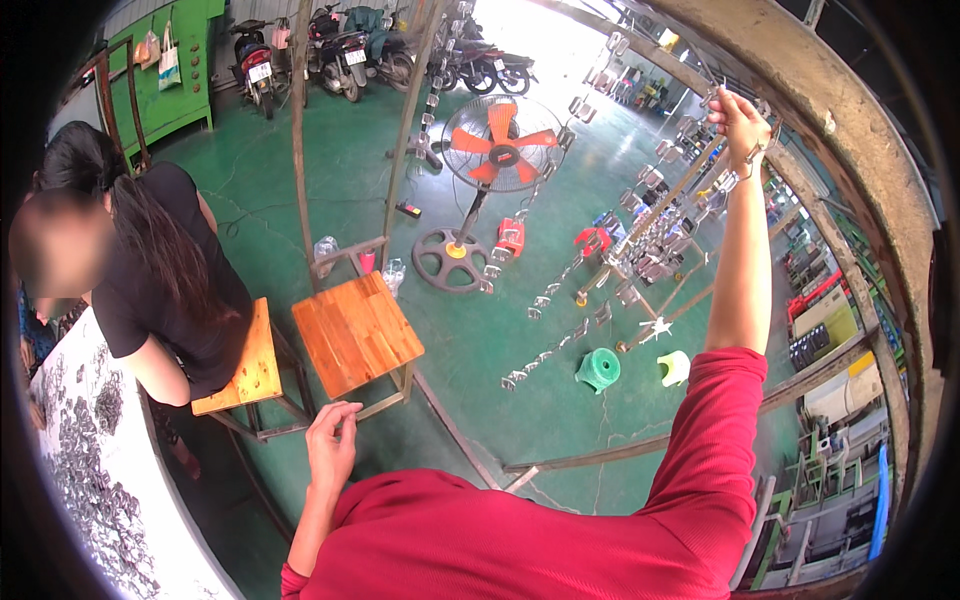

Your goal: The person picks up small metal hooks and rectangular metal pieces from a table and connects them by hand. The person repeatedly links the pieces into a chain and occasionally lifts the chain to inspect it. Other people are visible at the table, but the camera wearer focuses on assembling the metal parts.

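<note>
We take the pedestal fan (503,156) with orange blades as the reference. Far to its right and slightly above, we find the raised right hand (740,122), a band around its wrist (757,152). Its thumb and fingertips are drawn together in a pinch on a small metal part (714,96), located to the right of and above the fan; the part's exact shape is too small for us to tell.

Below and to the left of the fan, we see the left hand (332,445) released, its fingers loosely curled. It is nearest to the square wooden stool (357,335), also below and left of the fan; we cannot tell whether the two touch.

To the right of and below the fan, we note strings of metal clips (655,190), a round green plastic stool (600,369) and a pale yellow-green stool (674,368). Well to the left of the fan, a person in a black top (185,260) sits at a white table (165,500) bearing many small dark pieces (85,465). Above and left of the fan, we identify parked motorbikes (338,55).
</note>
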Demonstrator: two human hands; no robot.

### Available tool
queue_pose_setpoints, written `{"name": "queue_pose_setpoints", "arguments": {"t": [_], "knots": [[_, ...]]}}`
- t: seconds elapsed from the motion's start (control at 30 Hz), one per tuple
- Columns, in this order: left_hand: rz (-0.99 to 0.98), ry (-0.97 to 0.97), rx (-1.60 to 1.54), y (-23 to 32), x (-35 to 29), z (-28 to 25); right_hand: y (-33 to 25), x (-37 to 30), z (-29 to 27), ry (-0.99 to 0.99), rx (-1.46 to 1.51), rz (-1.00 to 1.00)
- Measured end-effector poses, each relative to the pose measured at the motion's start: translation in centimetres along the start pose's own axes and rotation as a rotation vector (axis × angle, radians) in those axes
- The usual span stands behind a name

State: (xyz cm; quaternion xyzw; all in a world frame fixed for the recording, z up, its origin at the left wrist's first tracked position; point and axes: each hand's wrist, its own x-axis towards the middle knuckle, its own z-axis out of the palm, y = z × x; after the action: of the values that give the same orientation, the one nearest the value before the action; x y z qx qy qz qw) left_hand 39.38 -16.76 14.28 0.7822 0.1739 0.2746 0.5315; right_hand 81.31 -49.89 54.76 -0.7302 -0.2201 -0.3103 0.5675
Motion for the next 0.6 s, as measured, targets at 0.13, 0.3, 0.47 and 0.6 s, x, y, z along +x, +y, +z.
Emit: {"name": "queue_pose_setpoints", "arguments": {"t": [0.13, 0.3, 0.47, 0.6], "knots": [[0.009, 0.002, 0.001, -0.3, 0.1, 0.0, 0.3, -1.2, -0.7, 0.011, 0.013, -0.014], [-0.015, -0.015, -0.002, -0.4, 0.1, -0.2, -0.3, -4.9, -1.6, 0.036, -0.049, -0.018], [-0.002, -0.046, -0.003, -1.2, 0.2, -0.1, -0.5, -6.9, -3.5, 0.123, -0.108, 0.02], [-0.023, -0.083, -0.041, -1.5, 0.4, 0.3, 0.7, -7.2, -6.0, 0.118, -0.071, -0.019]]}}
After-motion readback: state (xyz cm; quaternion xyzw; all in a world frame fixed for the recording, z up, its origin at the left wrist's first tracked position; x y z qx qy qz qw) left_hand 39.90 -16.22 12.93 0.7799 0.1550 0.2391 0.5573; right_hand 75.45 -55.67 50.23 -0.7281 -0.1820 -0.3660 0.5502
